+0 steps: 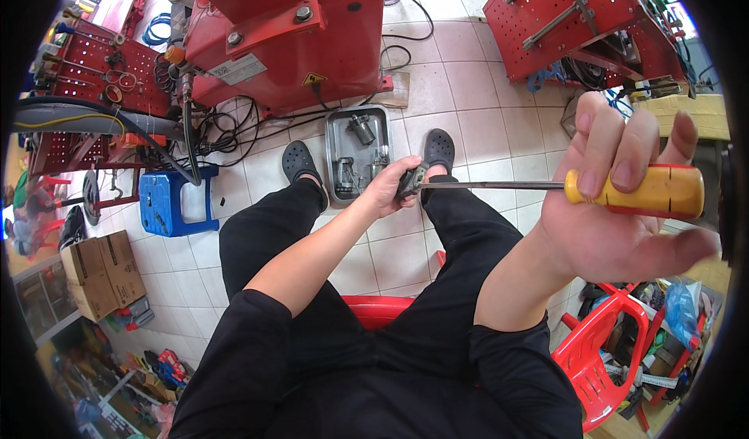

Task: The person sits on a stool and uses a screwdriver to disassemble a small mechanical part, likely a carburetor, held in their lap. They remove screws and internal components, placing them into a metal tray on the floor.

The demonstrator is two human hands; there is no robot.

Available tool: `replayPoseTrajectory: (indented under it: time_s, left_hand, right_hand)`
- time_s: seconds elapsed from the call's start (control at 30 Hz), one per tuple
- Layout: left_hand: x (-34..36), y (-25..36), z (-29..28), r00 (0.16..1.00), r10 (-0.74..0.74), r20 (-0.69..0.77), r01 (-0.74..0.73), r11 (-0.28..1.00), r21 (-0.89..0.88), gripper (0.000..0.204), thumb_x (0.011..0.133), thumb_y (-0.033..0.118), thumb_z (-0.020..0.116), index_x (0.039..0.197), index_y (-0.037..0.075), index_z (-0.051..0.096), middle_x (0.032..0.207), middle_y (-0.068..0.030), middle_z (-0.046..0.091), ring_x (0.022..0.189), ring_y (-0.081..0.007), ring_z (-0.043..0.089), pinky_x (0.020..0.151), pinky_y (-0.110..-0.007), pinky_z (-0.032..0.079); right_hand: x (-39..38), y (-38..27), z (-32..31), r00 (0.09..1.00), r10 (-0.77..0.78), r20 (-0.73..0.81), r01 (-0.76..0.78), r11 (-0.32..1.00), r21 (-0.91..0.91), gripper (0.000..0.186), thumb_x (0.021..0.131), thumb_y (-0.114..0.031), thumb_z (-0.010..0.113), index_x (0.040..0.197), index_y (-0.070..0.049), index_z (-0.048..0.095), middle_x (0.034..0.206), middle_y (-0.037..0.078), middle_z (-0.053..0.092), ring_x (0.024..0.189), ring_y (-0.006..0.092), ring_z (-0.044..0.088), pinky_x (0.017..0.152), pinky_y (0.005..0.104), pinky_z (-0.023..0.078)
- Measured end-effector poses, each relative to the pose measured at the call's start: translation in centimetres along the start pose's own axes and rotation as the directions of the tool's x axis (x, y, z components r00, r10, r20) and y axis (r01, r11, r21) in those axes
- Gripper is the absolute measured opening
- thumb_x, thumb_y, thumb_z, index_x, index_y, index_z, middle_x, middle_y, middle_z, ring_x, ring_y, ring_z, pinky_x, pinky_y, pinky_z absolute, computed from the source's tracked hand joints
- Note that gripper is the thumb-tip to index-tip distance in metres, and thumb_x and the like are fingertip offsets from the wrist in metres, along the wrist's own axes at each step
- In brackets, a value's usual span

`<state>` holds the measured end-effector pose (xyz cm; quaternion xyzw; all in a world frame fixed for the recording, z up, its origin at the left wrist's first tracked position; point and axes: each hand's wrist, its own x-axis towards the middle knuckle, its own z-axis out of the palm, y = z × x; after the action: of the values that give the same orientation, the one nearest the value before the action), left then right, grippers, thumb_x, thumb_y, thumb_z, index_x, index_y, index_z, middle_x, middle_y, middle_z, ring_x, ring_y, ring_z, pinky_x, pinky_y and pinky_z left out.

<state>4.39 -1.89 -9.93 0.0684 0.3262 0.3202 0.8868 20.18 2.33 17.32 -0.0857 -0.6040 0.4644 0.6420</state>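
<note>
My left hand [386, 189] grips a small dark metal part [408, 183] between my knees. My right hand [593, 228] holds a screwdriver [633, 191] with a yellow and red handle, its fingertips curled onto the handle and the thumb off it. The long steel shaft runs horizontally to the part in my left hand, where its tip is hard to make out. Just beyond my left hand, a metal tray [331, 127] on the tiled floor holds several metal parts [360, 130].
A red machine [281, 56] with black cables stands ahead, red perforated racks [546, 25] at right and left. A blue stool [168, 201] and cardboard boxes [101, 275] sit left. A red chair [593, 361] and mixed clutter [663, 345] are at lower right.
</note>
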Motion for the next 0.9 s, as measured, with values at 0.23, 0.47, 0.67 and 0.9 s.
replayPoseTrajectory:
  time_s: [0.23, 0.47, 0.67, 0.9]
  left_hand:
    - [0.3, -0.2, -0.8, 0.997, -0.021, 0.070, 0.025, 0.998, -0.060, 0.033, 0.082, 0.044, 0.059, 0.092, 0.012, 0.053, 0.082, -0.0059, 0.060, 0.051, -0.0138, 0.045, 0.047, -0.026, 0.033]
    - [0.3, -0.6, -1.0, 0.993, 0.066, -0.094, -0.072, 0.996, -0.054, 0.042, 0.080, 0.054, 0.058, 0.085, 0.013, 0.053, 0.069, -0.0029, 0.057, 0.055, -0.0105, 0.051, 0.041, -0.025, 0.035]
    - [0.4, -0.4, -1.7, 0.997, 0.074, -0.009, -0.074, 0.996, -0.042, 0.042, 0.080, 0.055, 0.059, 0.081, 0.013, 0.053, 0.069, -0.0030, 0.058, 0.054, -0.0106, 0.052, 0.040, -0.024, 0.036]
    - [0.6, -0.6, -2.5, 0.996, 0.068, -0.052, -0.073, 0.992, -0.099, 0.041, 0.079, 0.053, 0.061, 0.079, 0.012, 0.053, 0.068, -0.0030, 0.059, 0.049, -0.0117, 0.049, 0.040, -0.025, 0.034]
  right_hand:
    - [0.0, -0.4, 1.0, 1.000, 0.014, -0.020, -0.016, 0.995, -0.094, 0.058, 0.094, -0.053, 0.031, 0.121, -0.004, 0.049, 0.088, 0.003, 0.048, 0.059, 0.0126, 0.045, 0.066, 0.0343, 0.034]
    - [0.1, 1.4, 2.9, 0.965, 0.100, 0.243, -0.103, 0.995, 0.001, 0.062, 0.091, -0.057, 0.033, 0.128, -0.007, 0.038, 0.076, 0.003, 0.051, 0.056, 0.0146, 0.047, 0.064, 0.0332, 0.037]
    - [-0.7, 1.0, 5.4, 0.988, 0.143, 0.064, -0.132, 0.980, -0.151, 0.069, 0.085, -0.066, 0.043, 0.122, -0.008, 0.041, 0.078, 0.006, 0.051, 0.062, 0.0157, 0.051, 0.062, 0.0314, 0.042]
    - [-1.0, 1.7, 7.0, 0.978, 0.160, -0.134, -0.193, 0.938, -0.287, 0.068, 0.087, -0.065, 0.035, 0.118, -0.005, 0.043, 0.078, 0.007, 0.051, 0.062, 0.0160, 0.050, 0.061, 0.0302, 0.042]
